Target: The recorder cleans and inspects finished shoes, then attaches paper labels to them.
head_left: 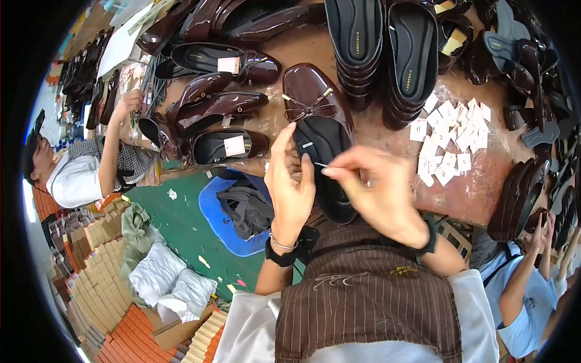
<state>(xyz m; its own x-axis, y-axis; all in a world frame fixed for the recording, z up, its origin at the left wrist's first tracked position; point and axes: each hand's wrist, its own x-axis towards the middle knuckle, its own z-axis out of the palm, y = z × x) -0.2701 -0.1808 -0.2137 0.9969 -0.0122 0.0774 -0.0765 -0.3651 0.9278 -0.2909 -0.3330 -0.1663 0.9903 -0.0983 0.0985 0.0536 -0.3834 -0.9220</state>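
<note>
A glossy dark burgundy flat shoe [310, 85] with a thin bow lies in front of me, toe pointing away and heel toward my apron. My left hand [288, 190] grips its left side, with the thumb over the rim by the black insole [327, 136]. A small pale strip [307, 144] shows on that insole. Above the shoe's opening my right hand [378, 187], slightly blurred, has thumb and forefinger pinched on a thin white sliver [321, 164]. I cannot make out exactly what the sliver is.
Stacked burgundy shoes [357, 36] stand beyond the shoe, and more with white tags [233, 145] lie to the left. Loose white tags [451, 136] are heaped on the right of the table [387, 142]. A blue bin [212, 202] holds dark pieces. Co-workers [78, 172] sit at both sides.
</note>
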